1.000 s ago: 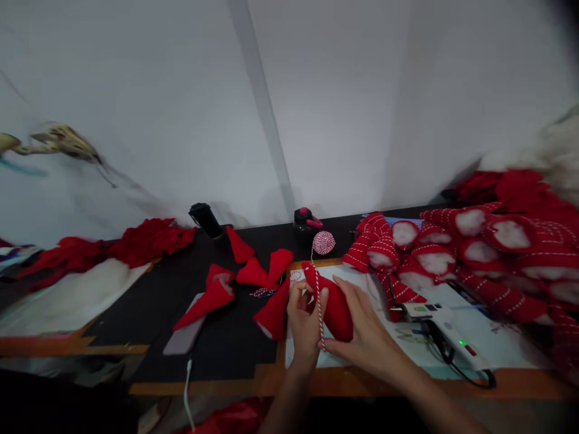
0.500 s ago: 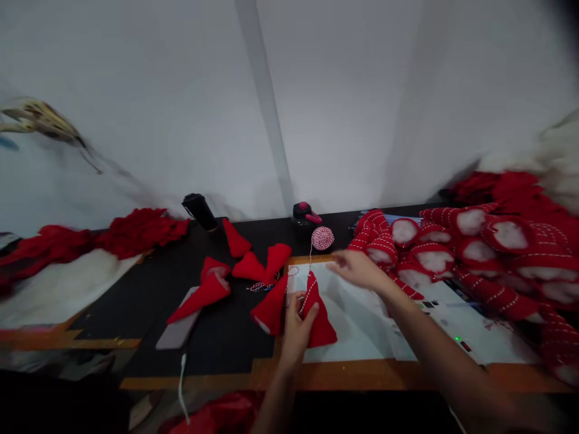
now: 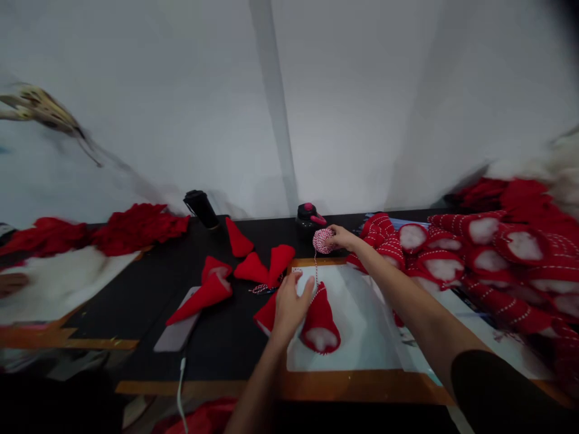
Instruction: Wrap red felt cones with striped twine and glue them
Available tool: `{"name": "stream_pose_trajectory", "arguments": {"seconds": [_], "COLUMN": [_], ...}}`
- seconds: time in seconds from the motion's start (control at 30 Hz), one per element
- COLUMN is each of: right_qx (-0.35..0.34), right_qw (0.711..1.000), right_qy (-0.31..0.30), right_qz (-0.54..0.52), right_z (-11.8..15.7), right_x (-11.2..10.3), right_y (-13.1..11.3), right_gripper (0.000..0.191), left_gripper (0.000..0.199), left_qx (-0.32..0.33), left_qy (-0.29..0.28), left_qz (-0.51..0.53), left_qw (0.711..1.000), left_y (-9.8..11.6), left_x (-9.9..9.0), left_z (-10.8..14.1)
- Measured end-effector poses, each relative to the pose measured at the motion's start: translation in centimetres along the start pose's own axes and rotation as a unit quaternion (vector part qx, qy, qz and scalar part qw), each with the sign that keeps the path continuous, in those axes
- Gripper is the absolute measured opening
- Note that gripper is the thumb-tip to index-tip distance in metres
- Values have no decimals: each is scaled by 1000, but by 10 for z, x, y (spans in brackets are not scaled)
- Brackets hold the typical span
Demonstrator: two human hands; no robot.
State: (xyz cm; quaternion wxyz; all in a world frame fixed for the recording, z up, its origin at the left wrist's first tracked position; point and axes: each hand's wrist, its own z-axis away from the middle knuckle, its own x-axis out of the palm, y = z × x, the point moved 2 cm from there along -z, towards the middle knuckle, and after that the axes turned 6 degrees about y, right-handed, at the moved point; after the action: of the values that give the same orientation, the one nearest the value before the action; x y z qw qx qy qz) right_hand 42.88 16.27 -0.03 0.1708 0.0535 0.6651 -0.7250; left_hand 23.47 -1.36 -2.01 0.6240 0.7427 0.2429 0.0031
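Observation:
A red felt cone (image 3: 322,316) with white stuffing at its wide end lies on the white sheet (image 3: 357,325), its tip pointing away from me. Red-and-white twine runs from the tip up to a ball of twine (image 3: 320,240). The fingers of my right hand (image 3: 341,237) are closed around that ball. Just left of the cone, my left hand (image 3: 292,301) is raised with thumb and fingers apart and nothing between them. Partly behind the left hand is another red cone (image 3: 266,316).
Several red cones (image 3: 251,268), a phone (image 3: 174,337) on a cable, a black tumbler (image 3: 201,209) and a dark bottle (image 3: 307,222) stand or lie left and behind. Stitched red cones (image 3: 441,265) are heaped at right. A person's hand (image 3: 12,283) shows at far left.
My left hand has let go of the cone, which now lies with its stuffed end toward me. My right hand has moved to the twine ball and taken hold of it.

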Motion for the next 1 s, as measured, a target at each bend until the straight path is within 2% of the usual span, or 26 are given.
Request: {"name": "stream_pose_trajectory", "arguments": {"seconds": [0.07,0.13,0.2,0.3,0.4,0.5,0.67,0.83,1.0], "right_qx": [-51,-98,-135,-218,-298,-311,-326,-364,-384], "right_qw": [998,991,984,969,952,949,945,930,920], "right_qy": [-24,-48,-72,-92,-67,-42,8,46,81], "right_qz": [-41,-71,-88,-72,-29,-19,-4,17,9], "right_z": [9,20,30,46,60,71,83,96,105], "right_x": [-4,-9,-14,-23,-31,-33,-26,-22,-19], "right_y": [-5,-12,-19,-28,-32,-30,-27,-28,-29], "right_gripper": [52,57,61,58,51,48,36,25,14], "left_gripper": [37,43,50,50,52,52,45,39,37], "left_qx": [1,-28,-104,-149,-156,-151,-141,-189,-169], "left_qy": [-9,-7,-66,-185,-269,-290,-259,-243,-241], "left_qz": [26,90,171,235,279,304,363,400,393], "left_qw": [1000,996,978,943,909,895,884,863,871], "left_y": [9,18,25,37,47,53,58,65,69], "left_x": [8,20,36,55,62,64,64,56,49], "left_z": [-30,-62,-90,-111,-108,-97,-88,-85,-80]}}
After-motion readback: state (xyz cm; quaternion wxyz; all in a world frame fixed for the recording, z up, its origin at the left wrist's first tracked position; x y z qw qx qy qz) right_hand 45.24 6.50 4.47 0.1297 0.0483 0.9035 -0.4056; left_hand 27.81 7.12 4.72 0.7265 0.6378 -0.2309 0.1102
